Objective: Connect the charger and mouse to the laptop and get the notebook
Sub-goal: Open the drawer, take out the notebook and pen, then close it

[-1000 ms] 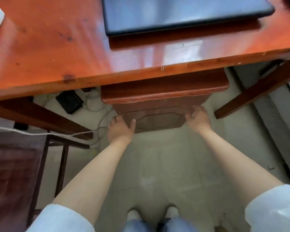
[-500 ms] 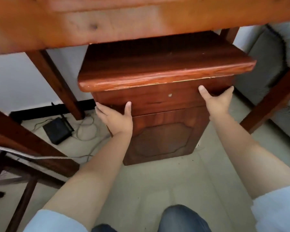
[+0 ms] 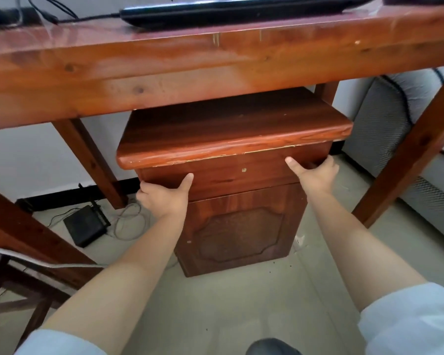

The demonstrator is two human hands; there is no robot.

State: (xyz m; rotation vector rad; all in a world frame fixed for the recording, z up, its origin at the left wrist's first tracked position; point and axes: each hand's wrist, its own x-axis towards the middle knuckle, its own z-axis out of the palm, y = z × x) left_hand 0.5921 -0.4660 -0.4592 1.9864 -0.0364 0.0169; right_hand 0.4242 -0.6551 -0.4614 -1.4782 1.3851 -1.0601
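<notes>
Obs.: Your left hand (image 3: 164, 198) gripped the left end of the drawer front (image 3: 231, 175) on the small cabinet (image 3: 237, 226), thumb laid flat against the wood and the fingers curled round the corner, out of sight behind it. Your right hand (image 3: 315, 172) held the right end of the same drawer front, thumb pointing up along the face, fingers wrapped round the side edge. Both hands were clasped on the drawer, one at each end.

The drawer sat flush under the cabinet's overhanging top, with no gap to be seen. The cabinet stood on the tiled floor beneath the wooden desk (image 3: 215, 67), between the desk legs.

On the desk top lay the closed laptop (image 3: 231, 8) near the back edge, with a black cable (image 3: 87, 17) running to its left end (the plug itself too small to judge). A dark rounded object at the upper right corner was cut off by the frame; you could not tell from this view whether it was the mouse. The notebook was not visible anywhere.

A black box (image 3: 85, 225) with loose wires lay on the floor left of the cabinet.
</notes>
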